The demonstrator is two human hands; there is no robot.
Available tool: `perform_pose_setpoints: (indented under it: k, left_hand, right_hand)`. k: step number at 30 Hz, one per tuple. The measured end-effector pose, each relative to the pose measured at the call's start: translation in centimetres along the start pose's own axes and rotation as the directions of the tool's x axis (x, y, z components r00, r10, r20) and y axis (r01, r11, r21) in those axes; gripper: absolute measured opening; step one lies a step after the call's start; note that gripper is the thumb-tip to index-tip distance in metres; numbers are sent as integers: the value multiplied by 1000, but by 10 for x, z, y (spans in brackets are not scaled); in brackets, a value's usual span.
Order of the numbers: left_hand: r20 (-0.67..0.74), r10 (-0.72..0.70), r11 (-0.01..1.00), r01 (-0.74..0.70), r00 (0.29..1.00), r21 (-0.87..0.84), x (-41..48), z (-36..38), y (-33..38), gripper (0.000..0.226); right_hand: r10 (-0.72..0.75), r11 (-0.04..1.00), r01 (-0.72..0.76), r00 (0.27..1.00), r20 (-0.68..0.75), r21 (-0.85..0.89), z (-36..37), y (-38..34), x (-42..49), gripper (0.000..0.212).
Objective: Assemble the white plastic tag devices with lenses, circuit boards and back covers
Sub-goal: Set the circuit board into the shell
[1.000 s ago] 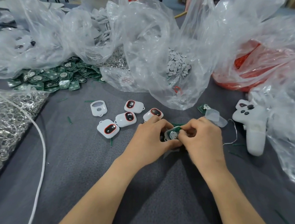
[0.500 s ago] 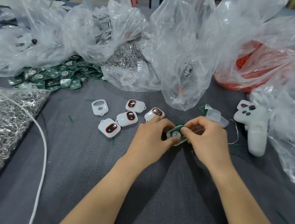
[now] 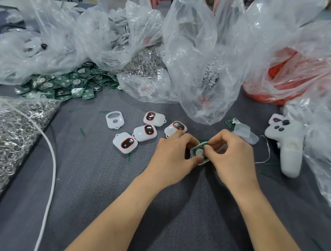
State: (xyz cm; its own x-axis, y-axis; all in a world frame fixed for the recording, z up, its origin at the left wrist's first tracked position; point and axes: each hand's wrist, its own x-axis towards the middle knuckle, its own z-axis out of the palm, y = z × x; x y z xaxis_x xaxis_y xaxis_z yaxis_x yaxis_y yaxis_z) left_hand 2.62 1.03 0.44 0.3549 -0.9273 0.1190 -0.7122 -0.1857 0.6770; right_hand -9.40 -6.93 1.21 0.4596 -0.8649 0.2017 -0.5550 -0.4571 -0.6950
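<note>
Both hands meet over the grey cloth at a white tag shell (image 3: 199, 153) that shows a green circuit board with a round silver cell inside. My left hand (image 3: 173, 158) grips its left side, thumb on the lower edge. My right hand (image 3: 231, 155) pinches its right side with fingertips on the board. Several tags with red-rimmed dark lenses (image 3: 145, 132) lie just left of my hands. An empty white shell (image 3: 115, 119) lies beyond them. A loose green board (image 3: 230, 122) sits to the right, beside a small clear bag (image 3: 245, 133).
A heap of green circuit boards (image 3: 67, 86) lies at the back left. Clear plastic bags (image 3: 200, 48) of white parts and metal rings crowd the back and right. A bag of rings (image 3: 5, 131) and a white cable (image 3: 48, 165) lie left. A white controller-shaped tool (image 3: 288, 144) rests right.
The hands have stayed in place, working the board into the shell; the right fingertips have shifted on it. The tall clear bag behind has changed shape.
</note>
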Motion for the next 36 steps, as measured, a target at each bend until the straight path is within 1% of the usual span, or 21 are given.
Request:
perform_pose_setpoints:
  k: [2, 4, 6, 8, 10, 12, 13, 14, 16, 19, 21, 24, 29, 36]
  left_hand:
    - [-1, 5, 1000, -5, 1000, -11, 0, 1, 1, 27]
    - [5, 8, 999, -8, 1000, -46, 0, 1, 1, 25]
    - [7, 7, 994, -6, 1000, -105, 0, 0, 1, 23]
    - [3, 1, 985, -1, 1000, -172, 0, -2, 0, 21]
    - [-24, -11, 954, 4, 1000, -301, 1, -2, 1, 22]
    - [-56, -48, 881, 16, 997, -473, 1, -2, 3, 20]
    - [-70, -72, 843, 23, 995, -538, 1, -1, 4, 17]
    - [-82, -93, 814, 28, 992, -581, 2, -1, 4, 14]
    - [-89, -127, 777, 43, 988, -627, 3, 0, 4, 7]
    - [-81, -156, 739, 62, 984, -670, 3, 0, 4, 11]
    - [-76, -153, 744, 64, 985, -665, 3, 0, 4, 14]
    - [-68, -148, 752, 68, 987, -656, 3, 2, 3, 11]
    - [-62, -156, 768, 81, 986, -635, 3, 4, 2, 10]
    - [37, -160, 666, 136, 986, -733, 3, 0, 3, 9]
  right_hand:
    - [14, 1000, -14, 1000, 2, 27, -1, 2, 1, 23]
    - [81, 988, -88, 995, 60, 127, -4, 3, 3, 27]
    - [132, 958, -167, 979, 157, 232, -6, 5, 4, 24]
    - [112, 949, -169, 970, 216, 268, -7, 6, 6, 16]
    - [85, 922, -165, 968, 235, 349, -8, 4, 5, 14]
    - [100, 827, -217, 965, 244, 519, -8, 1, 5, 15]
    - [106, 782, -231, 964, 242, 579, -8, 0, 5, 14]
    - [98, 762, -222, 968, 229, 609, -9, -2, 4, 13]
    - [69, 775, -170, 980, 186, 608, -8, -3, 3, 11]
    - [41, 831, -110, 990, 138, 545, -7, -3, 3, 11]
    - [47, 820, -124, 988, 149, 559, -7, -3, 3, 13]
    - [54, 792, -147, 983, 173, 593, -8, -3, 4, 14]
    - [72, 815, -163, 981, 182, 557, -7, -2, 4, 9]
    - [72, 824, -143, 986, 149, 548, -9, -3, 4, 7]
